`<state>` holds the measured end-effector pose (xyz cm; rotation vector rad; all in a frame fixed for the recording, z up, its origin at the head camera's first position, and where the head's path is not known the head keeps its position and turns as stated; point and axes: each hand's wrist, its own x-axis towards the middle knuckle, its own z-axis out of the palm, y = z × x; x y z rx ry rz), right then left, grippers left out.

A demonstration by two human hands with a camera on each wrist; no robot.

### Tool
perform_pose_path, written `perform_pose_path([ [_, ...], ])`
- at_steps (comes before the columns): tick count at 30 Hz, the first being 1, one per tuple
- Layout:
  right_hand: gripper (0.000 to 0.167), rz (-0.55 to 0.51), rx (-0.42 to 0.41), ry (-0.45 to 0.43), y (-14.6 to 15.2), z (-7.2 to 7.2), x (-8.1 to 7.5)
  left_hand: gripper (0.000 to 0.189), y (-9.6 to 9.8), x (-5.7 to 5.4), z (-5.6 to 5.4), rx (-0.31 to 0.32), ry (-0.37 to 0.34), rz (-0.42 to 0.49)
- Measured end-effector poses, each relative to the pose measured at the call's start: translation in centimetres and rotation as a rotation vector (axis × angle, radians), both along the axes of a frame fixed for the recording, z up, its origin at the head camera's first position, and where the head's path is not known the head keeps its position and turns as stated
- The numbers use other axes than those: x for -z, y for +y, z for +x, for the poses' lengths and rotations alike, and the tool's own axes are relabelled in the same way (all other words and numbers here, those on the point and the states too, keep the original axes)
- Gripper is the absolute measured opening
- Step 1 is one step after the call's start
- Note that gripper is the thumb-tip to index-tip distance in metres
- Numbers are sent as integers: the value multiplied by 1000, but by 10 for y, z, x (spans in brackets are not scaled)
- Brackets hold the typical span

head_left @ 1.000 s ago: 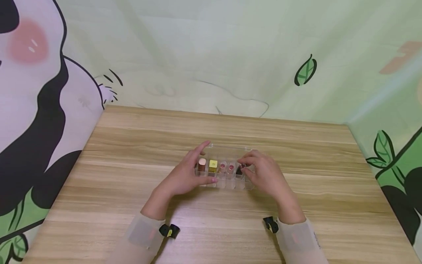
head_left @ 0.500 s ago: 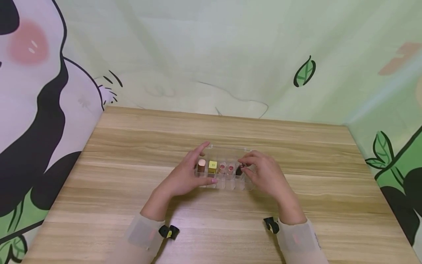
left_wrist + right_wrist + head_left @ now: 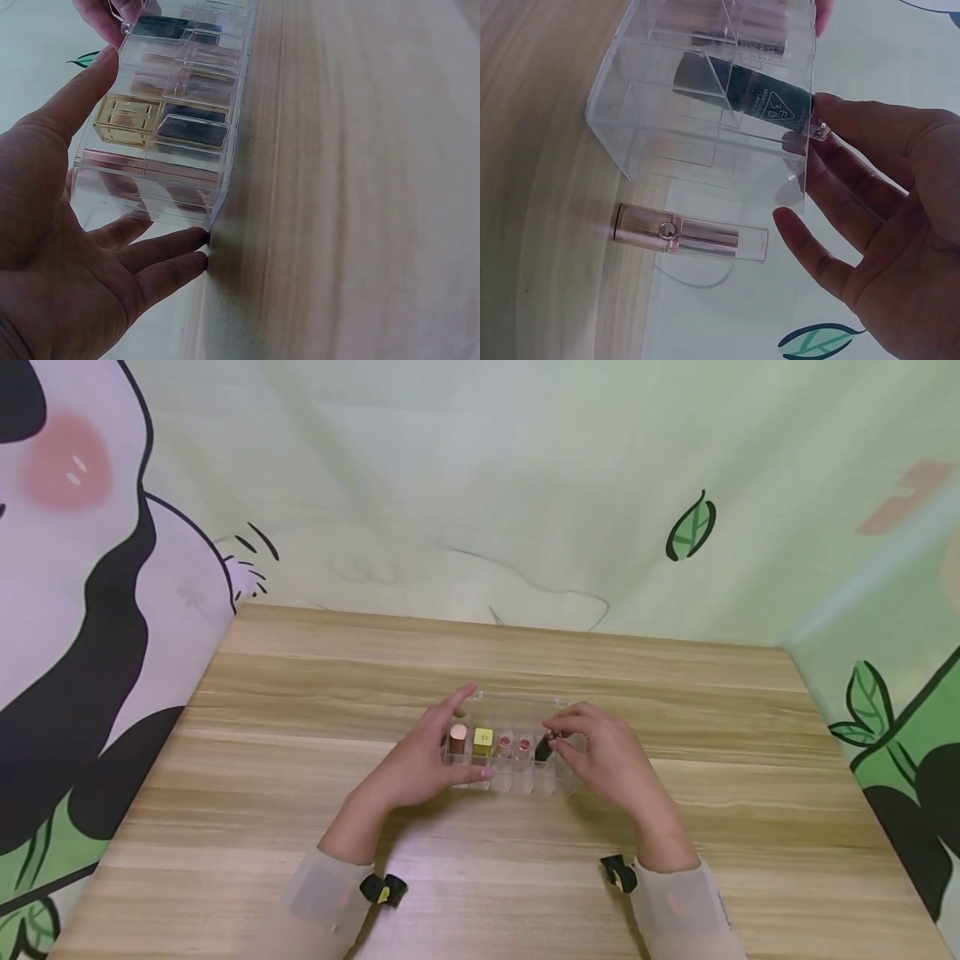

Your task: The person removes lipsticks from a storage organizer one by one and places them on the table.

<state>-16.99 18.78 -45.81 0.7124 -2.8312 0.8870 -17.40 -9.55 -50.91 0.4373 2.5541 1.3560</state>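
Note:
A clear lipstick organizer (image 3: 523, 778) sits on the table, its compartments in two rows. My left hand (image 3: 416, 760) holds its left end, thumb along the front and fingers toward the back. At the right end my right hand (image 3: 607, 756) pinches the top of a black lipstick (image 3: 742, 94), which leans inside a compartment. To its left in the back row stand two pinkish clear-topped lipsticks (image 3: 523, 745), a yellow-gold square-capped one (image 3: 129, 120) and a brown one with a rose-gold top (image 3: 458, 739). The right hand covers the organizer's right corner in the head view.
In the right wrist view a rose-gold lipstick (image 3: 682, 234) with a clear cap stands on the wooden table (image 3: 480, 877) just outside the organizer; the right hand hides it from the head view. A printed cloth wall (image 3: 480, 485) rises behind the table.
The black lipstick in my right hand leans a little more and shows more of its dark body. The left hand keeps its place on the organizer.

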Motion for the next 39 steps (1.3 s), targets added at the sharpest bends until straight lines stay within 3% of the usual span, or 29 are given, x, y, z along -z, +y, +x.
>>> perform_pose_path([
  [31,22,-81,37,51,12,5,-16,116,0,0,1,5,9,-16],
  [39,22,-110,31,115,15,5,-18,117,1,-2,1,6,7,-14],
])
